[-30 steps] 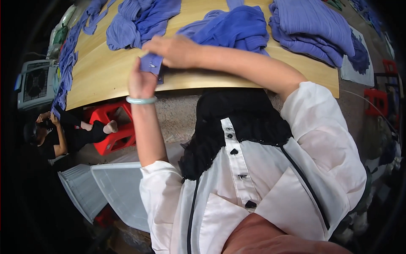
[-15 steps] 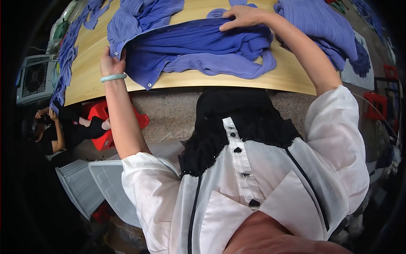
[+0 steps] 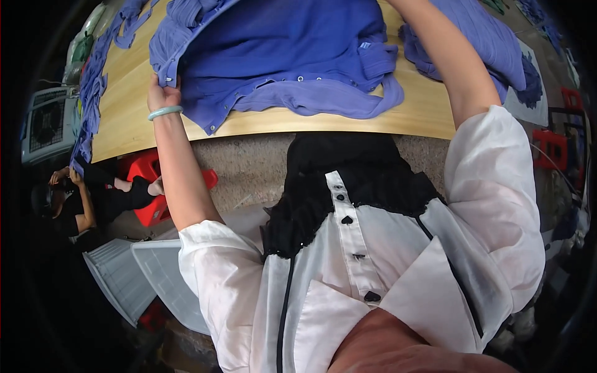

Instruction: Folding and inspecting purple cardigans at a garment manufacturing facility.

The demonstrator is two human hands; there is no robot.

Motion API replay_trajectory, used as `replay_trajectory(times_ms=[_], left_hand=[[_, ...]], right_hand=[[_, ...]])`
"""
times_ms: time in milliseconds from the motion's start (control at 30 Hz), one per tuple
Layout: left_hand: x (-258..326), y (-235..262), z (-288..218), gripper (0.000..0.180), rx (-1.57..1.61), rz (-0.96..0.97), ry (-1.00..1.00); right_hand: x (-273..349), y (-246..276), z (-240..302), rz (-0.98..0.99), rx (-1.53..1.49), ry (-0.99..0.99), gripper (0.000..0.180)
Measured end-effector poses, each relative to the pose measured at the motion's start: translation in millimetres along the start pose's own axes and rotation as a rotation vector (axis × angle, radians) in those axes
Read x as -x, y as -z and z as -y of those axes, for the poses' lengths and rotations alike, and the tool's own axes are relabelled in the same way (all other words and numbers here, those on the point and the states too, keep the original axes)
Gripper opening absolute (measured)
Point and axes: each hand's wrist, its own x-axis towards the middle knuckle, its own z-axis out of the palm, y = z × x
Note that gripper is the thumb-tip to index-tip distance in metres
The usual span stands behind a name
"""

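Observation:
A blue-violet knit cardigan (image 3: 280, 50) lies spread on the table in front of me, its darker inner side showing. Small round snaps run along its near edge, and the corner of that edge hangs slightly toward me. My left hand (image 3: 163, 94), with a pale bangle at the wrist, is closed on the garment's left front edge. Beyond the top of the picture my right hand is out of sight; only the right forearm (image 3: 457, 56) shows, stretched over the right part of the table.
A pile of the same blue knit (image 3: 479, 43) lies on the right of the wooden table (image 3: 121, 121), more cloth along its left edge (image 3: 93, 87). At left sit a person (image 3: 74, 205), a red stool (image 3: 146, 208) and grey plastic bins (image 3: 121, 273). Red stools (image 3: 550, 146) stand far right.
My right hand has moved away from me, out of the top of the view. The cardigan's upper layer has opened out, exposing more of the inside. My left hand keeps its hold.

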Motion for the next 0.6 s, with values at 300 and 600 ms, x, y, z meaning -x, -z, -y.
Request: replay_trajectory(times_ms=[300, 600], left_hand=[[1, 46, 63, 0.018, -0.087, -0.013, 0.306], [27, 54, 73, 0.023, -0.173, 0.308, 0.330]], right_hand=[[89, 22, -3, 0.423, -0.067, 0.109, 0.016], [178, 11, 64, 0.460, -0.001, 0.245, 0.041]])
